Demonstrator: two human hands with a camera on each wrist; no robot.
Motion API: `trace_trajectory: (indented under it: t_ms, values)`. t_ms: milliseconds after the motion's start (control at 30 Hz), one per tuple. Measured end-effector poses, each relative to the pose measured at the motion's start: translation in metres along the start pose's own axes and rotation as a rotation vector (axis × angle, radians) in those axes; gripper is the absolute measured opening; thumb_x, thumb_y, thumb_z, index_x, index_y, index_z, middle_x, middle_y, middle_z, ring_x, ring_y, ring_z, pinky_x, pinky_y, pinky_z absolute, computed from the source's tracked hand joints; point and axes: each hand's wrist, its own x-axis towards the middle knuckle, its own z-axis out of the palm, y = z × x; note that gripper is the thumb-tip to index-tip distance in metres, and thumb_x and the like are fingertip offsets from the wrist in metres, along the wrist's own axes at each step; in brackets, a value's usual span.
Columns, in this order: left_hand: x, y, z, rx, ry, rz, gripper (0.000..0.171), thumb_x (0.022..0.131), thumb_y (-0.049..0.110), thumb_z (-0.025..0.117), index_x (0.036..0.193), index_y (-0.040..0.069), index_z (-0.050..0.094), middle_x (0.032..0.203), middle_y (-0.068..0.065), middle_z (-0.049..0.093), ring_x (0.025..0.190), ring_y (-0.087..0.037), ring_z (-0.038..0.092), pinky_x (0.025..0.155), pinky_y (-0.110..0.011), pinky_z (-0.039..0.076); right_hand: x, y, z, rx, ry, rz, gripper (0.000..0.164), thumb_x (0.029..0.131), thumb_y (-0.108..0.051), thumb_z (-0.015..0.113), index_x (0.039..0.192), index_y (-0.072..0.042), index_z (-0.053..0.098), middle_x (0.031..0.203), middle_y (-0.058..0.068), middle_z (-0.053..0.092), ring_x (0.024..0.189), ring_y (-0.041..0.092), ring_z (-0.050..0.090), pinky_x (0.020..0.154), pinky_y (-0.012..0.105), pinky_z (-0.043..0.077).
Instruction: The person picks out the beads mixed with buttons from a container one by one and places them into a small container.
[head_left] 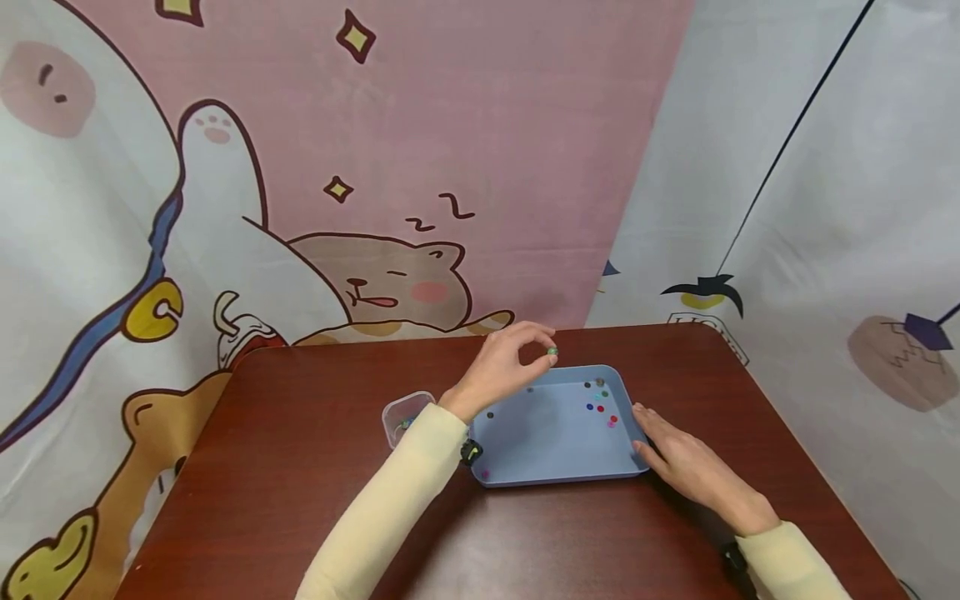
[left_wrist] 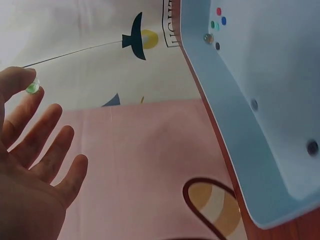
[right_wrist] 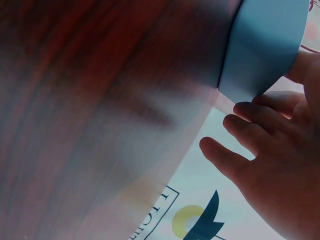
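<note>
My left hand (head_left: 504, 364) is raised over the far left part of a blue tray (head_left: 540, 454). It pinches a small translucent green bead (left_wrist: 33, 88) between thumb and index finger, the other fingers spread apart. With mostly straight fingers, my right hand (head_left: 693, 467) touches the tray's right side; the left wrist view does not show that contact. In the right wrist view its fingers lie by the tray's outer wall (right_wrist: 265, 45). Inside the tray are several small beads, mainly at the far right, including a red bead (head_left: 601, 408) and a pink bead (head_left: 485, 474) near the left corner.
A clear plastic box (head_left: 396, 408) with small pieces in it stands left of the tray, partly behind my left forearm. Tray and box sit on a dark red-brown table (head_left: 300, 467). Behind the table hangs a printed cloth (head_left: 525, 167).
</note>
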Motion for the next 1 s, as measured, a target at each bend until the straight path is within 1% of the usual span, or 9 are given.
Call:
trace_trajectory:
  t_ms: [167,367,467,567,667,800,900,1000]
  values:
    - [-0.02,-0.008,-0.016,0.039,0.026,0.009,0.007,0.098,0.023,0.072,0.104,0.02,0.075,0.132,0.004,0.066,0.131,-0.018,0.057,0.109,-0.041,0.045,0.001,0.0,0.0,-0.007,0.005,-0.003,0.067,0.102,-0.025,0.068,0.154,0.007,0.04,0.158,0.027,0.04,0.143,0.048,0.041,0.109,0.063,0.04]
    - [-0.046,-0.02,-0.036,0.081,0.057,0.021,0.012,0.098,0.02,0.073,0.109,0.016,0.076,0.133,-0.001,0.067,0.126,-0.02,0.061,0.103,-0.043,0.05,0.001,-0.002,0.0,-0.011,-0.005,0.009,0.068,0.102,-0.025,0.068,0.155,0.007,0.04,0.159,0.027,0.04,0.143,0.048,0.04,0.109,0.063,0.039]
    - [-0.059,-0.026,-0.045,0.105,0.066,0.011,0.014,0.099,0.021,0.072,0.11,0.015,0.076,0.133,0.0,0.066,0.126,-0.02,0.061,0.104,-0.045,0.049,0.0,-0.002,-0.001,-0.008,-0.009,0.018,0.068,0.102,-0.026,0.068,0.155,0.007,0.039,0.159,0.027,0.039,0.143,0.049,0.04,0.109,0.063,0.039]
    - [-0.071,-0.031,-0.054,0.123,0.076,-0.008,0.015,0.099,0.023,0.071,0.111,0.016,0.076,0.135,0.002,0.065,0.128,-0.02,0.059,0.107,-0.05,0.046,0.0,-0.002,-0.001,-0.005,-0.008,0.022,0.069,0.101,-0.026,0.068,0.155,0.007,0.04,0.159,0.028,0.039,0.143,0.049,0.04,0.109,0.063,0.039]
    - [-0.084,-0.037,-0.063,0.129,0.091,-0.029,0.016,0.099,0.023,0.071,0.111,0.014,0.076,0.135,0.002,0.065,0.129,-0.02,0.058,0.106,-0.051,0.046,0.001,-0.002,-0.002,-0.004,-0.008,0.018,0.069,0.101,-0.027,0.068,0.155,0.007,0.04,0.159,0.028,0.039,0.143,0.049,0.04,0.109,0.063,0.04]
    - [-0.101,-0.047,-0.073,0.114,0.107,-0.057,0.014,0.098,0.02,0.072,0.11,0.013,0.076,0.134,0.0,0.065,0.127,-0.022,0.059,0.095,-0.043,0.056,0.001,-0.001,-0.002,-0.006,-0.005,0.008,0.069,0.102,-0.027,0.068,0.155,0.007,0.04,0.159,0.028,0.039,0.143,0.049,0.04,0.109,0.063,0.04]
    - [-0.113,-0.053,-0.079,0.095,0.119,-0.071,0.012,0.097,0.017,0.073,0.109,0.014,0.075,0.134,-0.001,0.065,0.125,-0.022,0.059,0.087,-0.038,0.06,0.001,-0.001,-0.001,-0.005,-0.005,0.003,0.069,0.101,-0.026,0.068,0.154,0.008,0.04,0.158,0.028,0.039,0.143,0.049,0.04,0.108,0.063,0.04]
    - [-0.124,-0.059,-0.082,0.087,0.131,-0.065,0.012,0.096,0.013,0.074,0.108,0.013,0.075,0.133,-0.003,0.066,0.125,-0.023,0.06,0.091,-0.039,0.059,0.0,0.0,-0.001,-0.004,-0.002,-0.005,0.068,0.102,-0.026,0.068,0.154,0.009,0.04,0.158,0.029,0.04,0.143,0.049,0.041,0.108,0.063,0.04]
